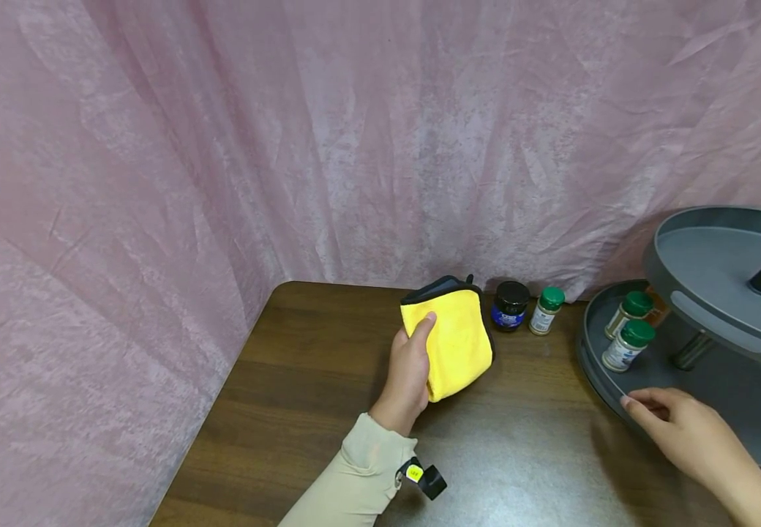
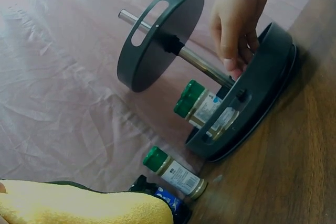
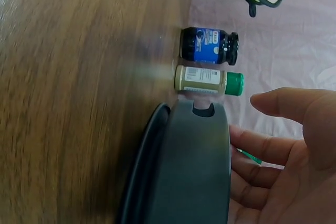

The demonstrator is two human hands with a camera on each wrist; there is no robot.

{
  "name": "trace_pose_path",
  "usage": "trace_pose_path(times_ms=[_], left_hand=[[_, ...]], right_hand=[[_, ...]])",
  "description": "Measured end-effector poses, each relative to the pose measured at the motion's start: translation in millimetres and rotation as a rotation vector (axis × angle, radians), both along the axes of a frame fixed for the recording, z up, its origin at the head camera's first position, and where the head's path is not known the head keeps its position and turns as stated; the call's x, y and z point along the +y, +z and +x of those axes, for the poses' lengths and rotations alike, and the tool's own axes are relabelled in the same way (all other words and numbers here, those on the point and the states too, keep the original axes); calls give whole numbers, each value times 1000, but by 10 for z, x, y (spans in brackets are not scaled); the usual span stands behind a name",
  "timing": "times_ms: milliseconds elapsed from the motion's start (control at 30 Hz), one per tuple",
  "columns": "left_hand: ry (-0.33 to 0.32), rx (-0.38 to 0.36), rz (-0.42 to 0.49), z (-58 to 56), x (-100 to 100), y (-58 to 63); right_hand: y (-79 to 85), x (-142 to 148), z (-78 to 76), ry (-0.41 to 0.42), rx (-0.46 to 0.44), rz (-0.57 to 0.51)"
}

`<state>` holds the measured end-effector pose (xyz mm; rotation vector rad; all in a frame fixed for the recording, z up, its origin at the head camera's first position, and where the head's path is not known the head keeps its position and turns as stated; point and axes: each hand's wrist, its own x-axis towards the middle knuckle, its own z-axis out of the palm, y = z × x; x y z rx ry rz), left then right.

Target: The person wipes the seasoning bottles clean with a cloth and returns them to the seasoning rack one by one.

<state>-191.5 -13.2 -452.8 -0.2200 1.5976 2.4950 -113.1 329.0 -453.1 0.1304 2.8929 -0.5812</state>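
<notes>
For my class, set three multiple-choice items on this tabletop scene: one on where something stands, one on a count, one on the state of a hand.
1. Where does the dark blue-labelled jar stand?
A. on the table, between the yellow cloth and a green-capped bottle
B. on the upper tier
C. under the cloth

2. How many green-capped bottles stand on the lower tier of the grey turntable rack?
A. none
B. two
C. four

3. What is the left hand doing?
A. lying flat on the table
B. lifting a bottle
C. gripping the yellow cloth

Answers:
1 A, the head view shows it on the wood between them.
2 B, two stand together there.
3 C, its thumb lies over the cloth.
</notes>
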Motion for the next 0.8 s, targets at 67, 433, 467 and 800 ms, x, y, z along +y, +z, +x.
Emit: trace_pose_path(times_ms=[67, 433, 467, 800], left_hand=[[-1, 2, 2, -1, 0, 0], [3, -5, 2, 4, 0, 12], [1, -4, 2, 6, 0, 13], [-3, -11, 0, 3, 0, 9]], right_hand=[[-5, -15, -7, 10, 6, -5], [-52, -119, -82, 50, 92, -53], [-58, -133, -92, 51, 94, -59], [-108, -254, -185, 63, 66, -141]])
